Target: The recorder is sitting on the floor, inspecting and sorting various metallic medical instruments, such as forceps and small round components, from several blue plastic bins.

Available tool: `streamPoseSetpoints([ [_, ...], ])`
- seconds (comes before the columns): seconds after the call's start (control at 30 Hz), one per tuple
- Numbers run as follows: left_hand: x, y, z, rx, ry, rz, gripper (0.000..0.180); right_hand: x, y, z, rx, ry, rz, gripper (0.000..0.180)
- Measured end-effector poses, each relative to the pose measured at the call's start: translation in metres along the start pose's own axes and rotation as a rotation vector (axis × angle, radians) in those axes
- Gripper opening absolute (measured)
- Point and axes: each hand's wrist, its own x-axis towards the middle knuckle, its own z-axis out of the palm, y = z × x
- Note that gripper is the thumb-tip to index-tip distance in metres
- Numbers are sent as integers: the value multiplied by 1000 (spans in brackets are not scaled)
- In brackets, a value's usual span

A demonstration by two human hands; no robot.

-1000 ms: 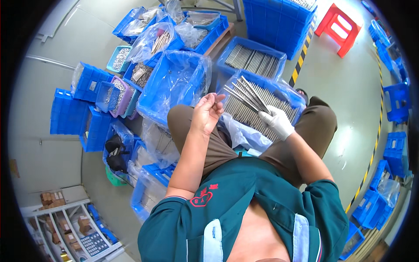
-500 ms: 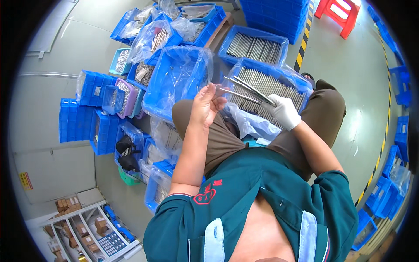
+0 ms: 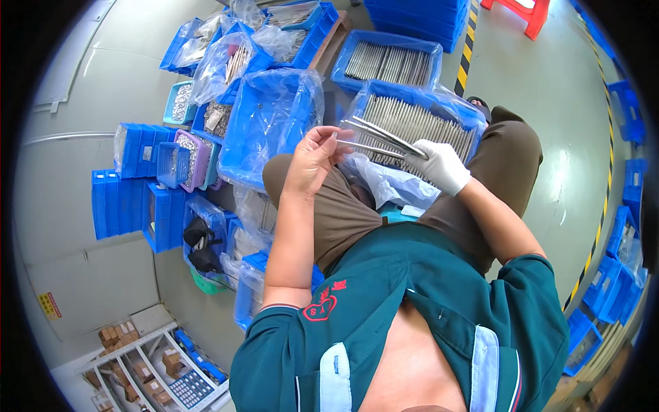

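Observation:
My right hand, in a white glove, grips a small bundle of thin metal rods that point left. My bare left hand is raised beside them, its fingertips pinched on the end of one rod. Both hands hover above my knees. Just beyond them stands a blue bin lined with clear plastic and filled with many similar rods.
A second blue bin of rods stands farther out. A large plastic-lined blue bin sits left of my knees. Stacked blue crates and small part trays crowd the left. A red stool and a yellow-black floor stripe lie beyond.
My hands have stayed close together with the rods. The left hand's fingers have shifted onto the rod end, and the view has tilted slightly.

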Motion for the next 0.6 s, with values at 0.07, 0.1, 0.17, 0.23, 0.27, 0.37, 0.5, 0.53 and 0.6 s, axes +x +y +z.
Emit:
streamPoseSetpoints([
  [0.07,0,4,-1,-20,-153,-7,28,0,-7,-5,49,-52,77,21],
  [0.1,0,4,-1,-20,-153,-10,28,0,-9,-6,94,-106,147,21],
  [0.17,1,5,-1,14,-129,-23,26,-1,-1,1,45,-52,66,20],
  [0.23,2,1,-4,65,-85,-27,24,-3,4,5,-6,3,-14,20],
  [0.27,2,1,-4,116,-39,-26,22,-4,3,6,-65,39,-53,19],
  [0.37,2,1,-5,279,45,-152,22,-7,6,9,-210,113,-155,17],
  [0.5,5,-8,-14,303,28,-136,22,-8,8,13,-280,145,-202,20],
  [0.53,6,-11,-17,310,22,-129,23,-6,6,15,-280,143,-198,20],
  [0.6,8,-12,-16,310,-9,-93,22,-3,3,15,-132,26,-15,22],
])
